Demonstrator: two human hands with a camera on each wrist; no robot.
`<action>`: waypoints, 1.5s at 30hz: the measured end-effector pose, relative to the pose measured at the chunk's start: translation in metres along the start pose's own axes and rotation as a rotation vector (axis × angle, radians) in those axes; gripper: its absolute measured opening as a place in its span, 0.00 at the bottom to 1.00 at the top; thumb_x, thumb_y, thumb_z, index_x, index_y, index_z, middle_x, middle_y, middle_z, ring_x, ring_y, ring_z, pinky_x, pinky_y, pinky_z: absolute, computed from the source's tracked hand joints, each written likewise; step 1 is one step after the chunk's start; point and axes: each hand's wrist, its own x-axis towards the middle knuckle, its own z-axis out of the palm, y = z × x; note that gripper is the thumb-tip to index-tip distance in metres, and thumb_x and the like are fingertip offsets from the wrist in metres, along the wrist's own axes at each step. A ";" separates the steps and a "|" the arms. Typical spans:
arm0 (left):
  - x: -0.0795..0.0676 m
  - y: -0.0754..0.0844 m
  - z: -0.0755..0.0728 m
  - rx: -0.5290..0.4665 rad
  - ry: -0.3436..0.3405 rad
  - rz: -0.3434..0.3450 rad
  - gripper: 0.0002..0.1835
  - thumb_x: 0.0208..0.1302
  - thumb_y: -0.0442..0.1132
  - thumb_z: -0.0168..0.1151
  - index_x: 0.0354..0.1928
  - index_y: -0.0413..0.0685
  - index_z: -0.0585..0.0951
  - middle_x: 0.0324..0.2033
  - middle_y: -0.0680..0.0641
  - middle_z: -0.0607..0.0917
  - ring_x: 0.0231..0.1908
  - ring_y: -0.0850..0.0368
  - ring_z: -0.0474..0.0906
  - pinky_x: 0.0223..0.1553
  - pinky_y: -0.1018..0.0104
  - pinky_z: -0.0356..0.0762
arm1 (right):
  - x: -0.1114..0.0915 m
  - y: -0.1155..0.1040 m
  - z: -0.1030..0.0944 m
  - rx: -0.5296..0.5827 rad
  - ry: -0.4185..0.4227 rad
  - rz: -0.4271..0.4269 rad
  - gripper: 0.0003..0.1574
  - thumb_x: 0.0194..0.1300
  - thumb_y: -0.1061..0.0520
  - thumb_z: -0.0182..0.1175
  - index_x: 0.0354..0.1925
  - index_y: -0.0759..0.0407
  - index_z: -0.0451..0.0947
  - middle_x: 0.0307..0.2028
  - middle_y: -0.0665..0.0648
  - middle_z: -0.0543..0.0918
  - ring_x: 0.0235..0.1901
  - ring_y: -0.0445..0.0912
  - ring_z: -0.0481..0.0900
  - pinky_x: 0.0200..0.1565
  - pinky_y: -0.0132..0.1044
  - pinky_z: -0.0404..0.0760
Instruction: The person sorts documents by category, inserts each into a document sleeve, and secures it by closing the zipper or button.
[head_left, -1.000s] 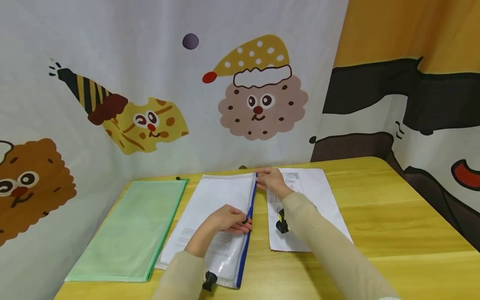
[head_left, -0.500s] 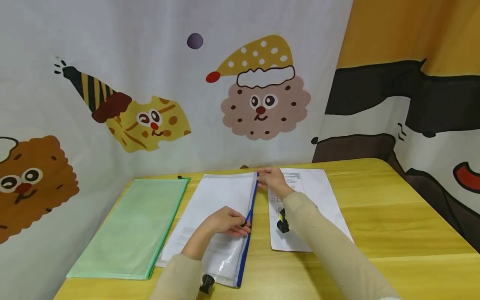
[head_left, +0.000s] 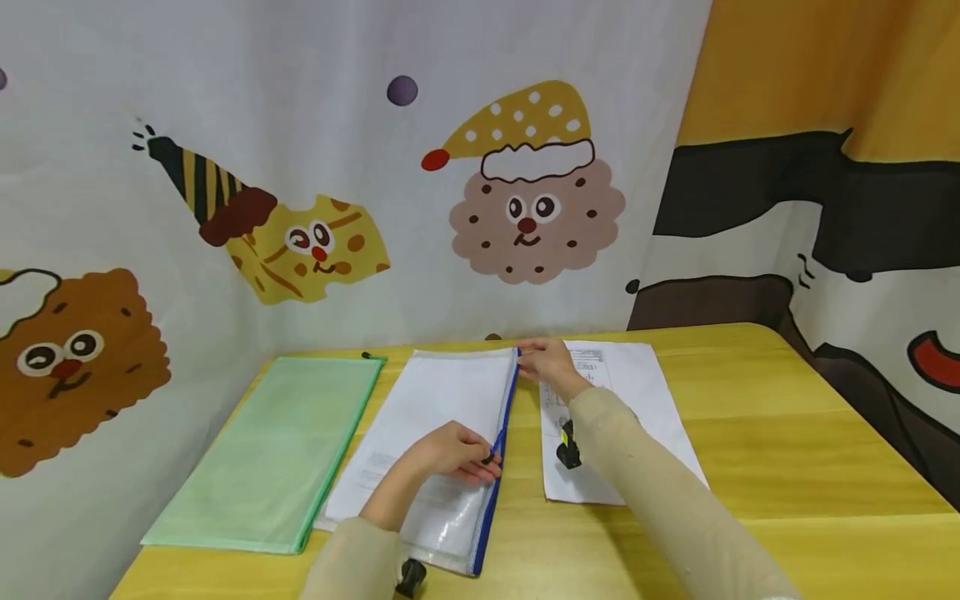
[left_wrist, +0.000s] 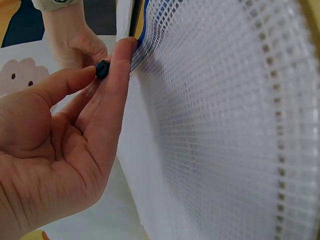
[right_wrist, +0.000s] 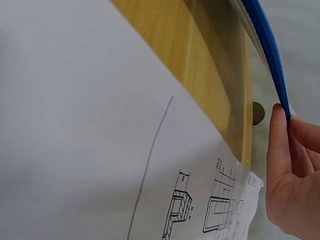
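A clear mesh zip pouch (head_left: 457,383) with a blue zipper (head_left: 487,517) along its right side lies on the table, white printed paper inside it. My left hand (head_left: 453,454) is over the pouch, pinching the dark zipper pull (left_wrist: 102,69) between thumb and fingers. At the far right corner, my right hand (head_left: 546,364) pinches the end of the blue zipper edge (right_wrist: 272,55) between thumb and fingers. In the left wrist view the mesh (left_wrist: 210,125) fills the right side.
To the left lies a green zip pouch (head_left: 262,454). White sheets (head_left: 663,433) with line drawings lie right of the clear pouch, partly under my right forearm. The wooden table (head_left: 780,433) meets a cartoon-printed curtain (head_left: 330,125) at the back.
My left hand has drawn the zipper pull a little along the zipper toward the near edge. My right hand stays at the far corner. The head view has shifted slightly.
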 end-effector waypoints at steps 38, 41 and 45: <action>-0.017 -0.008 0.004 0.018 -0.024 0.003 0.12 0.68 0.30 0.51 0.45 0.30 0.81 0.36 0.36 0.86 0.33 0.53 0.85 0.36 0.64 0.84 | -0.003 0.002 0.000 0.009 -0.010 -0.017 0.20 0.62 0.68 0.59 0.53 0.62 0.78 0.47 0.63 0.81 0.32 0.43 0.82 0.47 0.43 0.83; -0.017 -0.009 0.005 0.021 -0.027 0.004 0.12 0.68 0.30 0.51 0.45 0.30 0.81 0.36 0.36 0.86 0.33 0.53 0.85 0.36 0.63 0.84 | -0.003 0.002 0.000 0.009 -0.017 -0.021 0.20 0.62 0.68 0.58 0.53 0.62 0.78 0.47 0.63 0.81 0.32 0.44 0.82 0.48 0.43 0.82; -0.019 -0.010 0.005 0.018 -0.037 0.012 0.12 0.68 0.31 0.51 0.45 0.29 0.81 0.36 0.36 0.86 0.33 0.54 0.85 0.36 0.64 0.84 | -0.003 0.002 -0.001 0.004 -0.015 -0.018 0.20 0.63 0.68 0.58 0.54 0.62 0.77 0.48 0.63 0.81 0.34 0.44 0.82 0.48 0.43 0.82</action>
